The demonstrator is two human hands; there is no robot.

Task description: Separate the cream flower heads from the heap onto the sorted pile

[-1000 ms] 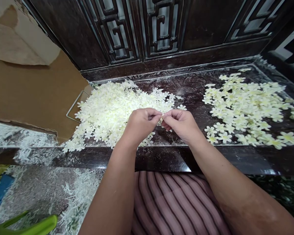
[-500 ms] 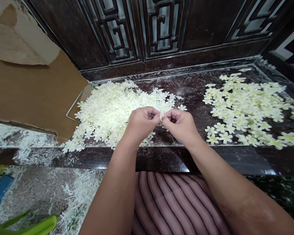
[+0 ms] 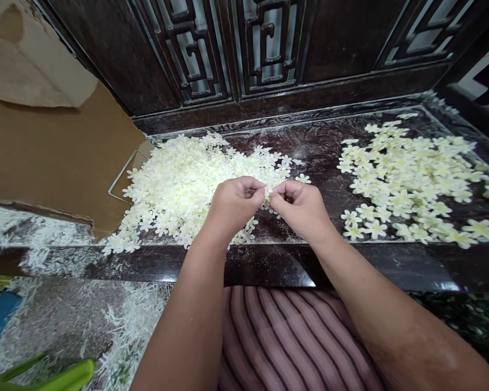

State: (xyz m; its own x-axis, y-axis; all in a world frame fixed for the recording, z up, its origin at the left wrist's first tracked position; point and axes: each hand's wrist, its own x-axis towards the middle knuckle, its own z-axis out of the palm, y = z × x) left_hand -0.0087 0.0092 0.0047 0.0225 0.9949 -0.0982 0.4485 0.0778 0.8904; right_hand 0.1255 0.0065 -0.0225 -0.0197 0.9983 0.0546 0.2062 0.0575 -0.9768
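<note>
Both my hands meet in front of a big heap of small pale yellow-white artificial-looking flowers (image 3: 183, 184) on a dark wooden bench (image 3: 321, 146). My left hand (image 3: 237, 205) is closed in a pinch, thumb against forefinger. Close by on its right, my right hand (image 3: 300, 209) pinches in the same way. A small pale flower (image 3: 268, 196) shows between the fingertips of the two hands, mostly covered by them. A second, looser spread of larger open flowers (image 3: 411, 179) lies on the bench to the right of my right hand.
A brown cardboard piece (image 3: 52, 157) leans at the left, with a bent metal wire handle (image 3: 120, 176) at its edge. Behind the bench rises a carved wooden back (image 3: 269, 49). White shreds (image 3: 126, 326) litter the floor near a green plastic object (image 3: 65, 377).
My fingertips have shifted very slightly around the small flower. Both hands keep nearly the same place, and the flower piles look unchanged.
</note>
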